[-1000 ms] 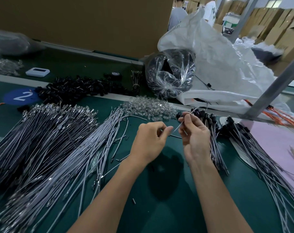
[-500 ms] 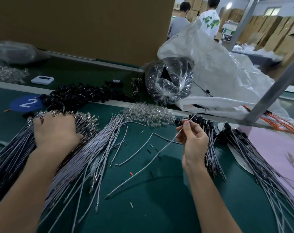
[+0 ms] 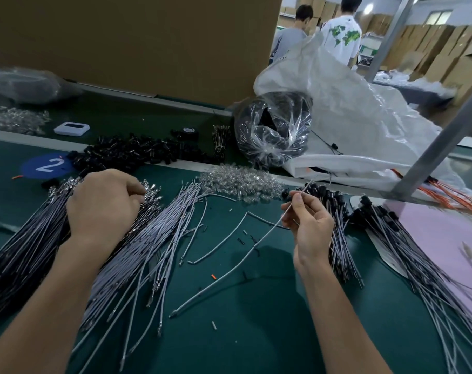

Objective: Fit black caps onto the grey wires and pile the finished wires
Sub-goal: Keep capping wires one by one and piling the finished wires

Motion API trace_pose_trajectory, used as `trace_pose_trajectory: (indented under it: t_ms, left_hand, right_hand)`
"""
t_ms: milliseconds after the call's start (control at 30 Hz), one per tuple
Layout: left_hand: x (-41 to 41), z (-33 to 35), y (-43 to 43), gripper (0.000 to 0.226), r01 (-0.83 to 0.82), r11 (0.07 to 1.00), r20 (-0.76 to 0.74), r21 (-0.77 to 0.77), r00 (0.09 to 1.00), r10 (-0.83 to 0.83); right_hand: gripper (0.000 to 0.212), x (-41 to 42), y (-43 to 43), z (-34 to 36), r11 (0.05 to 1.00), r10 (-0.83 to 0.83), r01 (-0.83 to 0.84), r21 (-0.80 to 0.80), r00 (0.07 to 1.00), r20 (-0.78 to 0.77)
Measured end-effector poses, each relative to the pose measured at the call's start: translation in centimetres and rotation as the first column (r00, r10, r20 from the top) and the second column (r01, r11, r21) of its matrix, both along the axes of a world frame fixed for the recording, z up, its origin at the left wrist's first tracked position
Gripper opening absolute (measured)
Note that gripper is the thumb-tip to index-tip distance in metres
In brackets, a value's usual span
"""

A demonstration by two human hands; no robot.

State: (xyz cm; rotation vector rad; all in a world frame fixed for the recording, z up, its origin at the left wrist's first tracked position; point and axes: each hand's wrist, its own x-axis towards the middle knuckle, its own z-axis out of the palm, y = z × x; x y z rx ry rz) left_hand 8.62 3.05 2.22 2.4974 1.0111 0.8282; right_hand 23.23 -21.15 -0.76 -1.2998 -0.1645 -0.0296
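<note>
The right hand, right of centre, pinches one grey wire between thumb and fingertips. The wire's upper tip sticks up past the fingers, and its length slants down to the lower middle of the green worktop.

The left hand, left of centre, lies on the big pile of uncapped wires. Its fingers are curled over the wire ends, but I cannot tell whether they have caught one.

The loose black caps are heaped in the upper left, beside a blue disc marked 2. The capped wires are piled just behind the right hand, with a second pile further right beside a pink sheet. A heap of clear pieces sits at upper centre.
</note>
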Motion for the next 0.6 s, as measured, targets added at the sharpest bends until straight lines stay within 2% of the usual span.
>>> trace_pose_trajectory:
  t_ms: [133, 233, 333, 433, 533, 600]
  left_hand:
    - [-0.1, 0.7, -0.3, 0.008, 0.086, 0.995, 0.031, -0.044, 0.996, -0.084]
    - [-0.1, 1.6, -1.3, 0.007, 0.159, 0.987, 0.124, -0.003, 0.98, -0.157]
    - [0.6, 2.4, -4.8, 0.01, 0.315, 0.947, 0.195, 0.057, 0.927, -0.32]
    - [1.8, 1.7, -9.8, 0.013, 0.556, 0.827, 0.234, 0.083, 0.796, -0.559]
    - [3.3, -0.3, -13.1, 0.013, 0.736, 0.677, 0.141, 0.03, 0.667, -0.732]
    - [4.1, -1.7, -14.0, 0.014, 0.782, 0.623, 0.094, -0.017, 0.621, -0.778]
  right_hand:
    - [0.012, 0.0, 0.0, 0.0, 1.0, 0.007, -0.007, -0.02, 1.0, -0.008]
    - [0.013, -0.1, 0.0, 0.0, 0.999, 0.03, -0.031, -0.044, 0.999, -0.019]
    - [0.014, -0.2, 0.1, 0.1, 0.994, 0.083, -0.084, -0.074, 0.996, -0.02]
    - [0.013, -0.5, 0.2, 0.2, 0.981, 0.186, -0.189, -0.051, 0.981, -0.052]
    - [0.016, -0.7, 0.4, 0.4, 0.955, 0.291, -0.295, -0.018, 0.949, -0.119]
    - [0.014, -0.7, 0.3, 0.6, 0.947, 0.319, -0.319, 0.03, 0.933, -0.166]
